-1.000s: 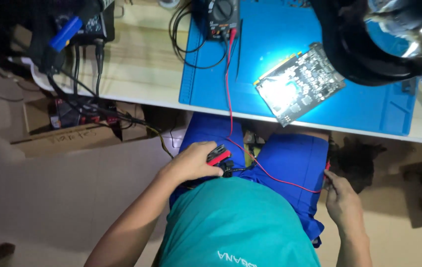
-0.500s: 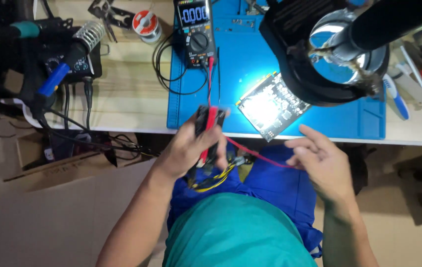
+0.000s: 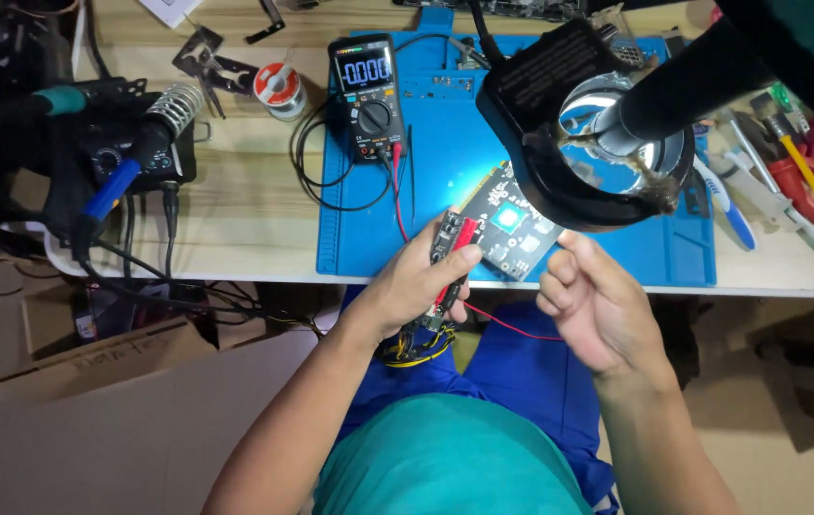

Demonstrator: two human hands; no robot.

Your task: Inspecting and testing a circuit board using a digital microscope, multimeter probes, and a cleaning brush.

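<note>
Blue mat (image 3: pixel 617 257) covers the middle of my wooden tabletop (image 3: pixel 245 210). Magnifier lamp (image 3: pixel 598 133) hangs over its right half, lit. Solder spool (image 3: pixel 278 89) sits left of the mat, tweezers (image 3: pixel 199 57) just beside it. Soldering station (image 3: pixel 111 153) at far left, iron with blue grip (image 3: pixel 126 172) parked in its coil holder. Screwdrivers and hand tools (image 3: pixel 788 172) piled at the right edge. Cardboard box (image 3: pixel 92 358) on the floor under the left side, cables (image 3: pixel 178 296) dangling above it.
</note>
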